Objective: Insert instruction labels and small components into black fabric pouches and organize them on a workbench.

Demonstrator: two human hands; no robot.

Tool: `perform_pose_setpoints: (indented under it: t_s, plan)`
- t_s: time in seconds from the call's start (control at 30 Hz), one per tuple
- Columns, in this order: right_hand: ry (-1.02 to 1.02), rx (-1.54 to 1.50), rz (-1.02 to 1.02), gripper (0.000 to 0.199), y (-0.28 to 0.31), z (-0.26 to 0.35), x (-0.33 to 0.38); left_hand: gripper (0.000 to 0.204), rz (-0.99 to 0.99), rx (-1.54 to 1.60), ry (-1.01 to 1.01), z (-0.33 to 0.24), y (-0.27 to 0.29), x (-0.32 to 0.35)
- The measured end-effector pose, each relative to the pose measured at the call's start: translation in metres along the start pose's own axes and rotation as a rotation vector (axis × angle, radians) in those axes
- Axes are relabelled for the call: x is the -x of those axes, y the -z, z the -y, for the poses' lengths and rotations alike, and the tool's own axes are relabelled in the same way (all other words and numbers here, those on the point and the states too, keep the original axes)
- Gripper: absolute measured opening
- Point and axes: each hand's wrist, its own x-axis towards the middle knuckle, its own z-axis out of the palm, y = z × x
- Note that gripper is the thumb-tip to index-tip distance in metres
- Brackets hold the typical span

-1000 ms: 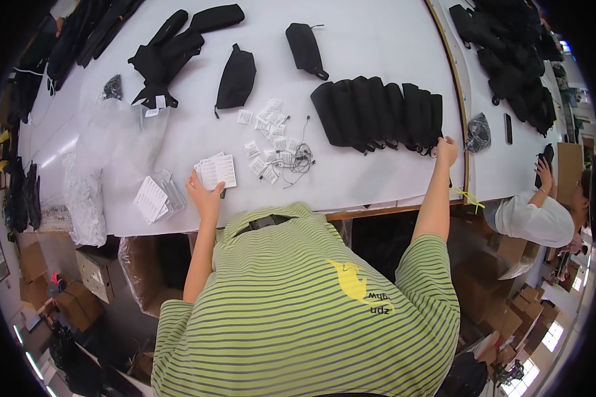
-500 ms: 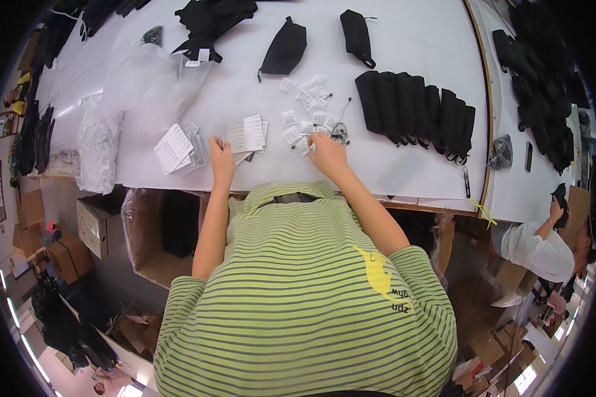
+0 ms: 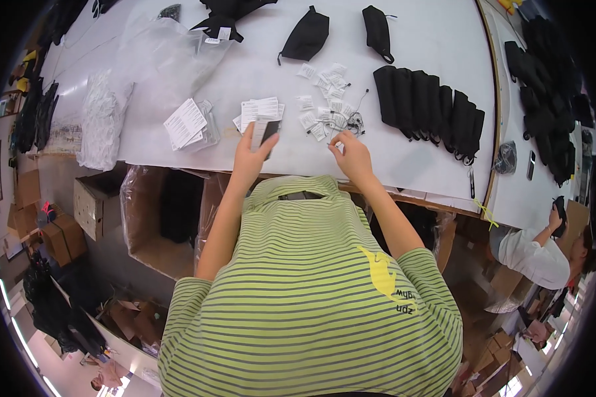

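Note:
My left hand point(image 3: 248, 157) is closed on a hang tag point(image 3: 261, 134), white on one side with a dark part beside it. Just beyond lies a pile of white printed cards point(image 3: 265, 107) on the table. My right hand point(image 3: 353, 157) pinches thumb and forefinger together beside the small white labels point(image 3: 318, 130); a tiny pale bit shows at the fingertips, too small to name. Thin black cords point(image 3: 355, 122) lie tangled just past that hand. More small labels point(image 3: 331, 81) are scattered farther back.
A row of black fabric pouches point(image 3: 414, 99) lies to the right, with two single pouches point(image 3: 307, 36) point(image 3: 376, 36) at the back. Leftward are a stack of cards point(image 3: 185, 124), clear plastic bags point(image 3: 165, 63) and a white bundle point(image 3: 104, 126). A co-worker point(image 3: 533, 255) stands right.
My left hand has lifted a tag off the card pile and turned it toward me. My right hand has drawn back from the labels toward the table's near edge. The whole view has shifted slightly.

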Motion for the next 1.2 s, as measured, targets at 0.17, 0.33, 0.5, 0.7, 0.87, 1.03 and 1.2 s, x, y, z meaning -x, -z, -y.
perform_pose_setpoints:
  t_s: [0.17,0.33,0.5,0.7,0.87,1.03,1.2]
  plan:
    - [-0.152,-0.926,-0.101,0.008,0.053,0.074,-0.001,0.034,0.036,0.002,-0.134,-0.020,-0.012,0.013]
    - [-0.069,-0.806,-0.154,0.006,0.086,0.115,0.005,0.026,0.005,0.534,0.124,-0.063,-0.012,0.026]
    - [-0.081,-0.678,-0.204,0.004,0.089,0.129,0.008,0.031,0.078,0.374,-0.027,-0.065,-0.010,0.035]
    - [-0.010,-0.464,-0.271,0.007,0.094,0.141,0.007,0.029,0.117,0.211,-0.125,-0.079,-0.010,0.050]
    - [0.047,-0.446,-0.237,0.006,0.095,0.148,0.007,0.023,0.127,0.109,-0.245,-0.081,-0.011,0.058]
    - [0.054,-0.447,-0.200,0.006,0.092,0.148,0.007,0.034,0.178,-0.206,-0.304,-0.096,-0.008,0.063]
    - [-0.090,-0.632,-0.202,0.006,0.088,0.146,0.007,0.031,0.197,-0.274,-0.281,-0.100,-0.002,0.062]
